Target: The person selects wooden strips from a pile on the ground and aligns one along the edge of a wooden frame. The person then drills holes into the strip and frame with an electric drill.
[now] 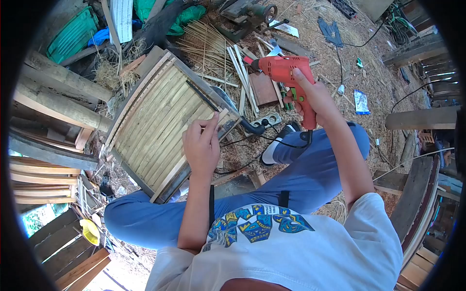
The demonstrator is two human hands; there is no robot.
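Observation:
My right hand (313, 97) grips a red power drill (286, 69) by its handle, with the fingers near its green trigger. The drill points left, raised off the ground, and its cord runs down from the handle. My left hand (201, 148) is closed at the near right edge of a curved wooden panel (155, 126) made of narrow slats. Its fingertips pinch a pale wooden strip (223, 115) lying along that edge; the palm hides part of the strip. The panel leans at an angle by my left knee. A dark rod (203, 96) lies along its upper right side.
A power strip (264, 122) and cords lie near my foot. Thin wooden sticks (240, 72) and a brown board (263, 88) lie on shavings. A green metal vise-like machine (245, 18) stands at the back. Curved wooden pieces (43, 179) are stacked at left.

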